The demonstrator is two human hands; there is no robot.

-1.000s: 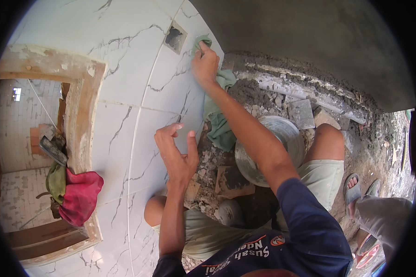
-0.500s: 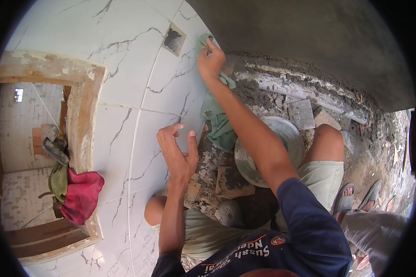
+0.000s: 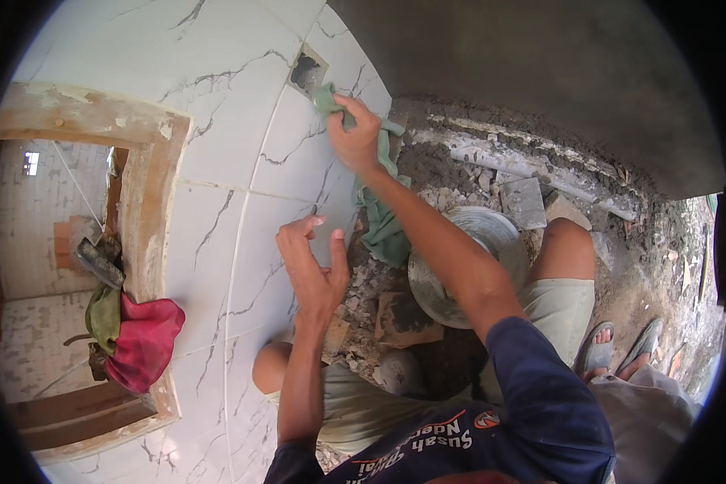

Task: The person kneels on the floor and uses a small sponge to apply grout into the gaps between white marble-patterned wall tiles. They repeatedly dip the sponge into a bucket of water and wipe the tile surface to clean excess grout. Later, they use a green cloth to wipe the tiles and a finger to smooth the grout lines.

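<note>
My right hand (image 3: 356,135) grips a green cloth (image 3: 385,230), pressing a bunched corner of it against the white tiled wall (image 3: 286,173). The rest of the cloth hangs down below the hand toward the rubble. Just above the fingers is a square cut-out (image 3: 307,71) in the tiles, with grey mortar inside. My left hand (image 3: 313,262) is held near the wall lower down, fingers curled and thumb apart, with nothing in it. A round bucket (image 3: 468,266), smeared with grey, stands under my right forearm, which hides part of it.
Left, a worn wooden window frame (image 3: 149,210) carries a red cloth (image 3: 147,343) and an olive one. Rubble, broken tile pieces (image 3: 524,202) and a white pipe (image 3: 500,161) lie along the dark wall (image 3: 532,56). Another person's sandalled feet (image 3: 598,348) are at right.
My right hand has moved left along the tiles with the cloth, closer to the square cut-out. My left hand has stayed nearly where it was.
</note>
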